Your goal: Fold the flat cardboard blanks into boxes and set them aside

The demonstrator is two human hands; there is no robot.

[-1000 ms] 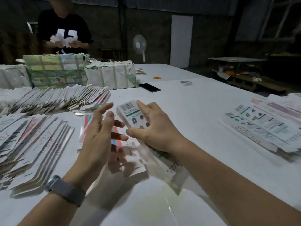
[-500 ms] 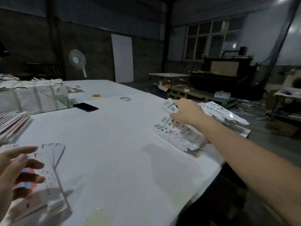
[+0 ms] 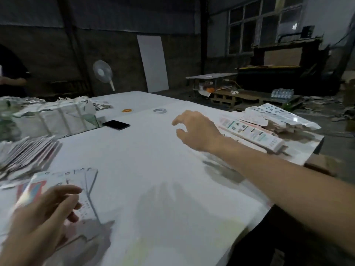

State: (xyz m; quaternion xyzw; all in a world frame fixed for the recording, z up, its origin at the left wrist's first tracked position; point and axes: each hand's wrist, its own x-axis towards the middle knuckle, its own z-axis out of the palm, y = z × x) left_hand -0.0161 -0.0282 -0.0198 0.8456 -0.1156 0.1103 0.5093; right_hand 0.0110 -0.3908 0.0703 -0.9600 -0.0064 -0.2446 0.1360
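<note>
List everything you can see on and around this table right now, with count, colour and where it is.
Folded boxes: a pile, white with teal print, right table edge.
Flat blanks: fanned stack, count unclear, white with red, left edge.
Blanks under the left hand: a few, white with red and blue, near left.
Wrapped bundles: at least two, white and green, far left.
Phone: one, black, beside the bundles.
Tape roll: one, pale, far centre.
Orange item: one, left of the tape roll; too small to identify.
Fan: one, white, behind the table.
Table: one, white.
Left hand: over the near blanks, fingers relaxed.
Right hand: empty, beside the folded boxes.
</note>
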